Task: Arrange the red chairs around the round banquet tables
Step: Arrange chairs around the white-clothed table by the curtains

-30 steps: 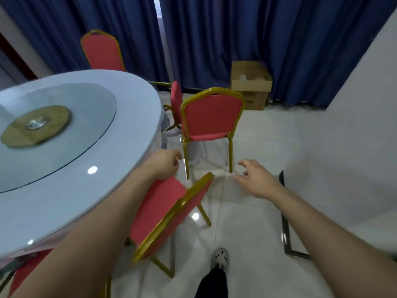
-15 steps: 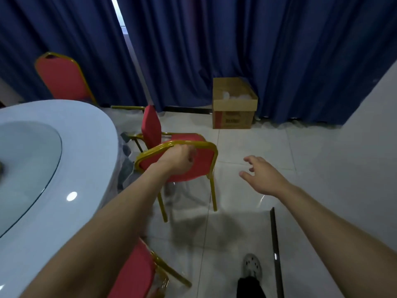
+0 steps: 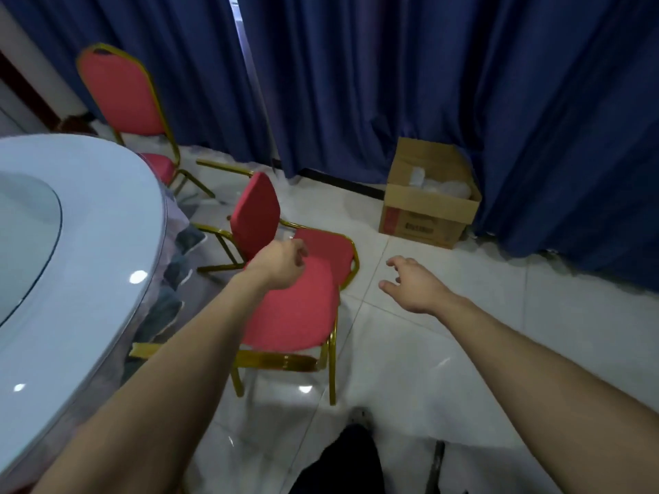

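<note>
Now, vs half a sec ago, the view has swung: the round table [image 3: 107,222] w/ its glass turntable [image 3: 25,244] fills the L edge. The far chair [image 3: 121,90] stands upright behind it by the blue curtain [image 3: 392,83], red back toward the viewer, seat showing just past the table rim. Next R, the mid chair [image 3: 255,212] stands near the table, its back seen at a slant, broad face turned R toward the cardboard box [image 3: 424,215]; gold legs splay back toward the table. The near chair [image 3: 296,315] is the big change: earlier it sat farther off, gold-framed back upright and seen level. It's now closer and lower in view, seen from above as one broad red panel. Its long axis runs from the gold cross rail and two legs at the near end, away from the viewer and a bit R, toward the box. Blur: can't tell where this panel ends and the mid chair's seat begins. L hand [image 3: 280,265] is over the panel's far-L part, fingers curled; earlier they plainly wrapped the top rail, now can't tell if they grip or just rest. R hand [image 3: 413,285] stays in the air over the tile floor [image 3: 445,351], apart from the chairs, fingers loosely spread, holding nothing. The box, open-topped against the curtain, has shifted from centre to R of frame.
</note>
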